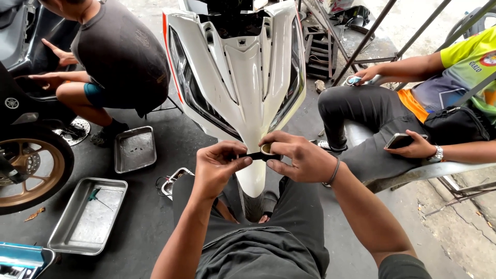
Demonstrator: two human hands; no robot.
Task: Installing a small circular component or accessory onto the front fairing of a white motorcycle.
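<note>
2 hands, left hand (217,168) and right hand (297,157), pinch 1 tape roll (267,150); 2 trays (88,214).

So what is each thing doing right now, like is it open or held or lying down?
Roll of black tape: pinched in the right hand, a strip pulled out to the left hand.
White scooter front panel: standing upright, nose down.
Near metal tray: flat on the floor, a small tool inside.
Far metal tray: flat on the floor, a few tiny bits inside.
Phone: held by the seated person.

Dark phone screen (399,140), perhaps unlit.
</note>
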